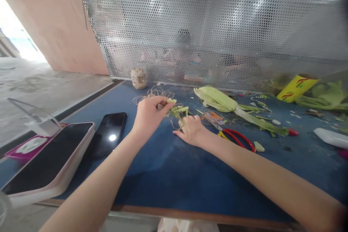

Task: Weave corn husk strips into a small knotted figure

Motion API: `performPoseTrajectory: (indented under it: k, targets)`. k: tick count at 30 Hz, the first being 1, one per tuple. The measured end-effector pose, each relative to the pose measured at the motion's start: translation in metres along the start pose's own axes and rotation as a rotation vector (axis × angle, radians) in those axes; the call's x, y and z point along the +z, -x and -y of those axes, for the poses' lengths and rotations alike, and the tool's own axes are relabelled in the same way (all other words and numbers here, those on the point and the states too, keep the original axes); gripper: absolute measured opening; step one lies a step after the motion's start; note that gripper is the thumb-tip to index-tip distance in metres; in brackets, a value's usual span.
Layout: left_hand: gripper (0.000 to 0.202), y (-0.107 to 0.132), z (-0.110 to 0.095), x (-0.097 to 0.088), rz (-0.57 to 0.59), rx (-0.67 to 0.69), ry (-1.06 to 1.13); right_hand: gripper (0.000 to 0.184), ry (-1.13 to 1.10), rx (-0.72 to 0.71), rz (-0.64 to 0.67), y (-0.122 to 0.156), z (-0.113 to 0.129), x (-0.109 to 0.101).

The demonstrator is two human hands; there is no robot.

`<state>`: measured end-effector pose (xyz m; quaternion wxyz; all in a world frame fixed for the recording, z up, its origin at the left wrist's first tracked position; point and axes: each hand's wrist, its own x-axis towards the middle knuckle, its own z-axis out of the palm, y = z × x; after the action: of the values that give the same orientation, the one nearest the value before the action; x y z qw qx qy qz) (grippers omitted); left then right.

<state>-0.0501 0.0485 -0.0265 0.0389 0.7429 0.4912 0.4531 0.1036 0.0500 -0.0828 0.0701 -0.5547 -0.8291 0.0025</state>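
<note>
My left hand (151, 111) pinches the pale end of a small bundle of green husk strips (181, 110) between thumb and fingers. The fingers of my right hand (192, 129) curl against the other end of the bundle, and a thin thread hangs beside the thumb. Just behind my left hand lies a loose tangle of brown twine (156, 93). Scissors with red and yellow handles (239, 138) rest to the right of my right hand, blades towards it. Farther back lies a large pale green corn husk (217, 99) with a red tip at its tail.
A black phone (110, 130) and a larger device in a pink case (51, 156) lie at left. A twine ball (138, 78) stands by the perforated metal panel (174, 14). A yellow tube (297, 87), a white object (330, 137) and husk scraps lie at right.
</note>
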Motion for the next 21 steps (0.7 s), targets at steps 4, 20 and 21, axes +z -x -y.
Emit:
performPoseTrajectory:
  k: [4, 20, 21]
  targets:
    - [0.015, 0.000, 0.001, -0.001, -0.004, 0.008, 0.019, 0.018, 0.048, -0.050, 0.006, -0.001, 0.004, 0.001]
    - [0.007, 0.008, -0.014, 0.002, 0.167, 0.292, 0.364, 0.019, -0.625, -0.077, -0.157, 0.047, -0.023, -0.083]
    - [0.006, 0.008, -0.015, 0.002, 0.171, 0.312, 0.375, 0.019, -0.661, -0.103, -0.131, 0.048, -0.020, -0.082]
